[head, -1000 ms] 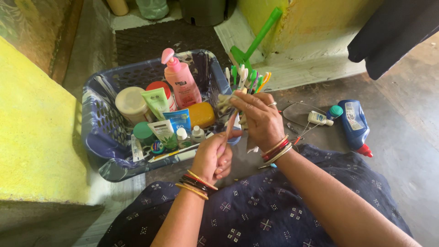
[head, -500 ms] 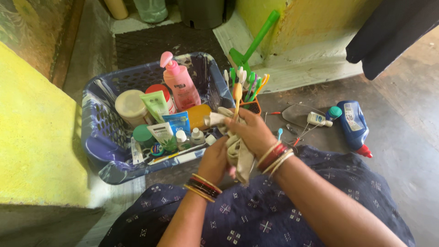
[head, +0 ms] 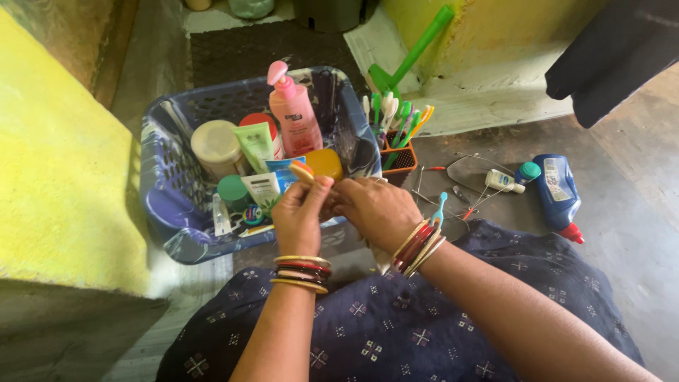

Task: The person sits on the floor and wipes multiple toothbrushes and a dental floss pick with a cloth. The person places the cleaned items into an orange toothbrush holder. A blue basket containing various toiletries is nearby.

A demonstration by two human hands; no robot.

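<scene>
Head view: my left hand [head: 300,212] is closed in a pinch on the head end of an orange toothbrush [head: 303,171], thumb and fingers wrapped round it, the bristled tip showing just above my fingertips. My right hand [head: 375,206] is closed beside it, knuckles up, touching the left at the fingertips; a pale cloth [head: 380,260] hangs below its palm, mostly hidden. I cannot tell how much of the brush handle sits inside the right hand. Both wrists carry red, gold and white bangles [head: 417,247].

The brush is held over the near rim of a blue plastic basket [head: 166,205] on the floor. In the basket: a pink pump bottle [head: 293,113], a cream jar [head: 216,145], a green tube [head: 256,145] and an orange soap bar [head: 327,163].

Just right of the basket stands an orange holder [head: 403,159] with several toothbrushes [head: 399,120]. A light-blue toothbrush [head: 439,209] lies near my right wrist. Farther right on the floor [head: 622,233] lie a blue bottle [head: 559,191] and a small white bottle [head: 503,181].
</scene>
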